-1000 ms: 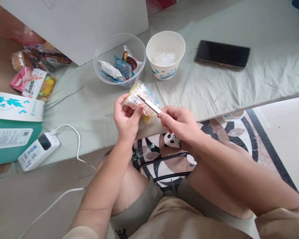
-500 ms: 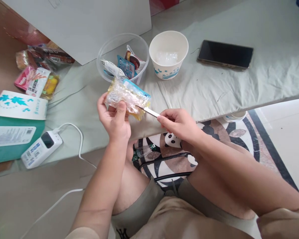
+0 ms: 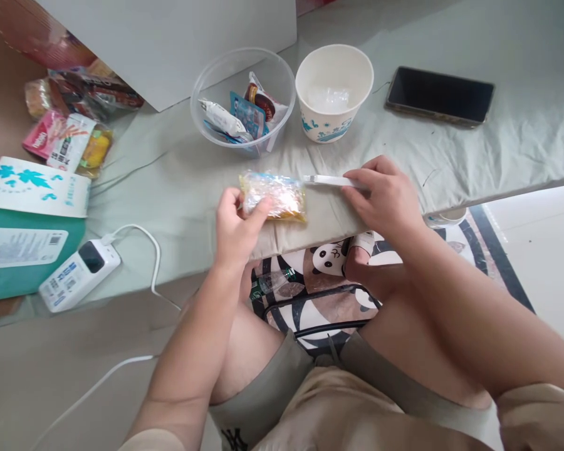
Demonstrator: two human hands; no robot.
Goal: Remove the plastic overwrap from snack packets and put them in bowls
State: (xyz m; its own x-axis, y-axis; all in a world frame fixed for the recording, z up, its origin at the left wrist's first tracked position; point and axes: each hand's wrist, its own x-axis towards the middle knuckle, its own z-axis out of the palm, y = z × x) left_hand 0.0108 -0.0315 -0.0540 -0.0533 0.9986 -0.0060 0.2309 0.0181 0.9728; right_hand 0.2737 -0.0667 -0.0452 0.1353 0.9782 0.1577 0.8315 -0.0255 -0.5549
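A dark "NY" sits on the shorts (image 3: pixel 263 388). Print on the power bank (image 3: pixel 79 275), pink packet (image 3: pixel 42 139) and white label (image 3: pixel 21 247) is too blurred to read.

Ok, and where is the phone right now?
In the head view, the phone lies face up on the cloth at the upper right, just right of the paper cup.

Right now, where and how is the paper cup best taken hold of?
I'd put the grip on the outer wall just under the rim of the paper cup, coming from its right, where a gap separates it from the phone. It stands upright and narrows downward, so the wider rim should resist slipping. The clear bowl crowds its left.
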